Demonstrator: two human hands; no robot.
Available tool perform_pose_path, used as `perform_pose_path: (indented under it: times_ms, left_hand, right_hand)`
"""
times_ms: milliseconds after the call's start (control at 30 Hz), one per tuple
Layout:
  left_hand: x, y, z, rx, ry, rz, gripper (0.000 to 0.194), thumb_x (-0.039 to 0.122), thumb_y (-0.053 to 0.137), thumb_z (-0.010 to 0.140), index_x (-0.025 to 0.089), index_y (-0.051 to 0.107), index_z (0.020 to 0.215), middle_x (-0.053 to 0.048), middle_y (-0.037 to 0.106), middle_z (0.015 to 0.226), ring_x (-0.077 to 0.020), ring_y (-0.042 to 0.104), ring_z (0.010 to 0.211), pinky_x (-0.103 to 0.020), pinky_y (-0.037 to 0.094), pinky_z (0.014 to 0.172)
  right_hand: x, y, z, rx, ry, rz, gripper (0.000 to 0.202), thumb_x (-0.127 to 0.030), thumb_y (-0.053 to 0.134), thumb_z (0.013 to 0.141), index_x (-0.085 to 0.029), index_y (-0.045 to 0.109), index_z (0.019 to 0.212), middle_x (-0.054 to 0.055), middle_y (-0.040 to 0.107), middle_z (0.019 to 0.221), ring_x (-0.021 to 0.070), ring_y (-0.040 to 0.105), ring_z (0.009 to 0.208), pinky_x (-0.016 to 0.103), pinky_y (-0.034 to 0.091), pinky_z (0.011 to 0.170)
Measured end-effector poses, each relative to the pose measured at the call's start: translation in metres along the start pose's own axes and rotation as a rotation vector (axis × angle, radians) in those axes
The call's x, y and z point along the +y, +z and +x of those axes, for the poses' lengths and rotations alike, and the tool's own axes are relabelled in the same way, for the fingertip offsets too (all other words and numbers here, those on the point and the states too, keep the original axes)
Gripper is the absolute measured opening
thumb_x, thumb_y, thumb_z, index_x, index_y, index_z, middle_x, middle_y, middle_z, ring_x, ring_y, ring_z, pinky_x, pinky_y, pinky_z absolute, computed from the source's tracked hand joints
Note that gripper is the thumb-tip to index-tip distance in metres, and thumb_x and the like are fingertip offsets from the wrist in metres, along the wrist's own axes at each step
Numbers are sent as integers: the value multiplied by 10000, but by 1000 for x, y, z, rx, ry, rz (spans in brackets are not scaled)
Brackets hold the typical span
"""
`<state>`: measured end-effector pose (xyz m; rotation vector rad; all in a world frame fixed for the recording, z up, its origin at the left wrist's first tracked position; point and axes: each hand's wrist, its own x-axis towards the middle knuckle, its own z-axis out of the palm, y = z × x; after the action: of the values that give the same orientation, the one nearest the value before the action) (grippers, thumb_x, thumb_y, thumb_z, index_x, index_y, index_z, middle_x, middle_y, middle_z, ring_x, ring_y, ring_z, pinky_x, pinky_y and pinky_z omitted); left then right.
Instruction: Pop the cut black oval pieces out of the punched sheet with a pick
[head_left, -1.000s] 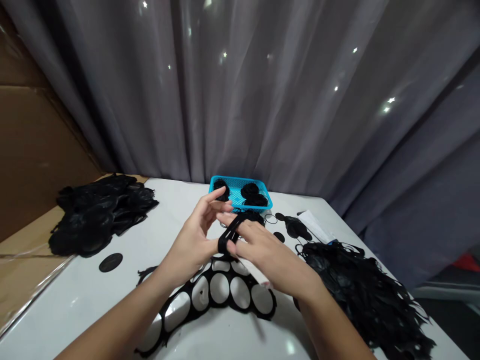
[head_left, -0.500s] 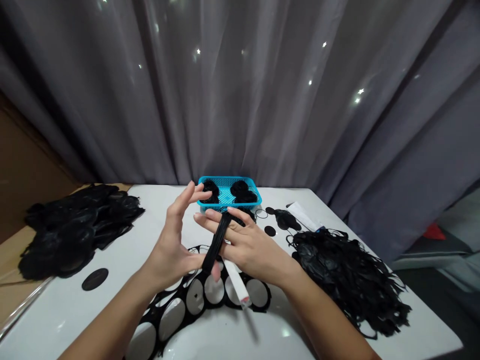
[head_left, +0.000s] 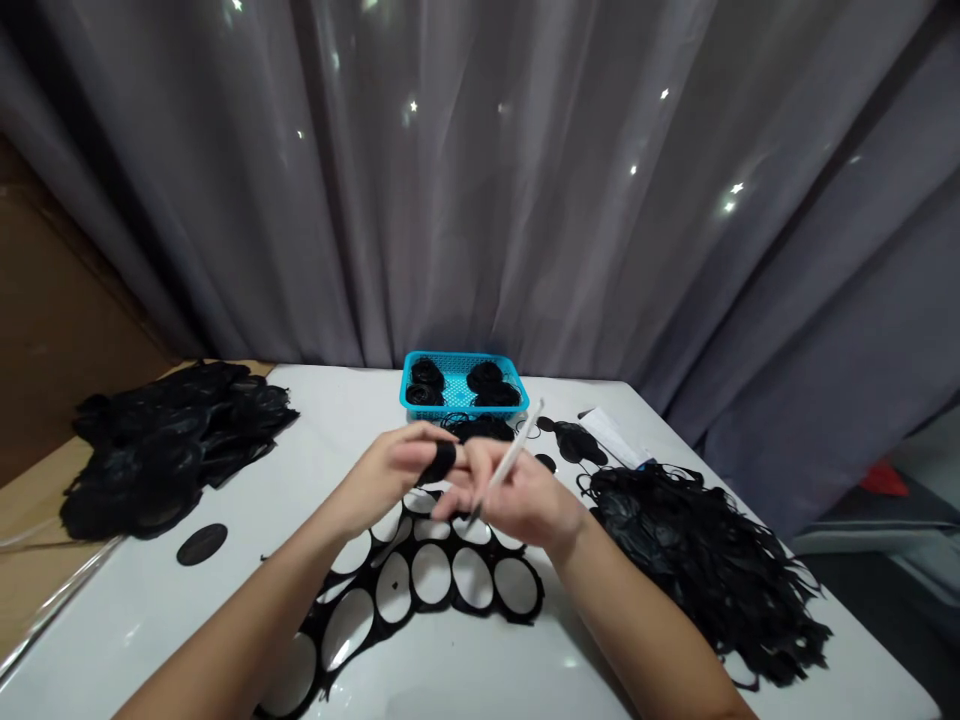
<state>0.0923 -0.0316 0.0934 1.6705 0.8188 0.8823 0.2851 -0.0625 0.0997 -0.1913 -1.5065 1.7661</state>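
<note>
My left hand (head_left: 390, 465) is closed round a bundle of thin black rings (head_left: 438, 462), which looks wrapped about fingers where both hands meet; exactly which fingers it circles is hard to see. Against it, my right hand (head_left: 514, 495) has its fingers curled and grips a slim white stick-like tool (head_left: 517, 450) that slants up to the right. The tool's lower end looks dark and blurred. Below both hands lies a black sheet with rows of round holes (head_left: 409, 560) on the white table (head_left: 450, 670).
A blue plastic basket (head_left: 465, 410) holding several black coils stands at the back. Black sheet pieces are heaped at left (head_left: 165, 450), near a loose black disc (head_left: 202, 544). Stringy black scraps (head_left: 697, 560) pile up at right, beside a white packet (head_left: 611, 435). Grey curtains (head_left: 465, 200) hang behind.
The ring bundle was stretched between my spread hands; now it is bunched and the hands have closed together. The white tool has swung from pointing down toward me to slanting upward.
</note>
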Motion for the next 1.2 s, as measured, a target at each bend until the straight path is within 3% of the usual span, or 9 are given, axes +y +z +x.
perform_pose_path:
  times_ms: [67, 133, 267, 433, 700, 767, 900, 1067, 1200]
  left_hand:
    - [-8, 0, 2, -186, -121, -95, 246, 374, 717, 840, 183, 706, 995, -39, 686, 924, -210, 636, 894, -332, 511, 841]
    - [-12, 0, 3, -251, -194, -167, 231, 352, 740, 820, 172, 690, 957, -9, 650, 837, -159, 613, 797, -276, 506, 757]
    - [-7, -1, 0, -232, -311, -219, 242, 344, 770, 787, 150, 669, 890, 39, 543, 665, -78, 494, 585, -168, 366, 493]
    - [3, -1, -2, -231, -358, -278, 328, 326, 812, 731, 158, 669, 972, 57, 509, 675, -52, 429, 535, -149, 307, 427]
    - [-1, 2, -3, -254, -335, -236, 281, 347, 753, 751, 169, 646, 940, 46, 524, 687, -73, 429, 548, -179, 302, 450]
    - [-5, 0, -3, -191, -254, -77, 229, 376, 698, 783, 169, 634, 855, 38, 522, 686, -88, 434, 575, -197, 323, 487]
    - [-28, -13, -8, 179, -131, 290, 193, 376, 612, 804, 184, 614, 789, 42, 495, 624, -119, 441, 604, -222, 354, 551]
    - [-58, -25, -22, 168, -277, 94, 307, 496, 609, 819, 193, 601, 869, 33, 550, 679, -118, 459, 567, -227, 378, 523]
    - [-69, -30, -39, 75, -318, 71, 496, 586, 674, 786, 228, 612, 1123, -19, 651, 887, -193, 610, 771, -283, 496, 655]
  right_hand:
    - [4, -5, 3, 160, 14, 213, 340, -394, 716, 875, -217, 444, 774, 126, 644, 1305, 202, 688, 1089, 325, 538, 927]
    - [6, -10, 6, 225, 59, 309, 365, -375, 737, 860, -224, 414, 780, 145, 629, 1339, 228, 650, 1186, 315, 537, 938]
    - [1, -17, 7, 242, 94, 359, 360, -332, 735, 859, -220, 405, 769, 144, 525, 1474, 278, 521, 1361, 354, 530, 991]
    - [-5, -15, 4, 234, 107, 346, 346, -336, 736, 861, -214, 427, 765, 146, 500, 1501, 299, 455, 1415, 376, 522, 1007]
    - [-5, -12, 4, 277, 118, 351, 346, -323, 746, 865, -216, 433, 763, 116, 695, 1227, 236, 657, 1187, 284, 558, 869]
    - [6, -14, 5, 324, 149, 338, 334, -301, 781, 835, -211, 464, 781, 67, 742, 1032, 190, 725, 1011, 229, 567, 762]
    - [41, -22, 6, 385, 288, 330, 406, -307, 865, 740, -190, 479, 785, 52, 745, 914, 146, 741, 848, 181, 553, 691]
    - [69, -44, 14, 314, 412, 230, 473, -388, 904, 663, -167, 501, 775, 72, 744, 904, 182, 751, 863, 196, 557, 665]
    - [53, -89, 36, 249, 443, -38, 470, -405, 893, 660, -174, 492, 740, 62, 743, 852, 182, 744, 841, 233, 575, 693]
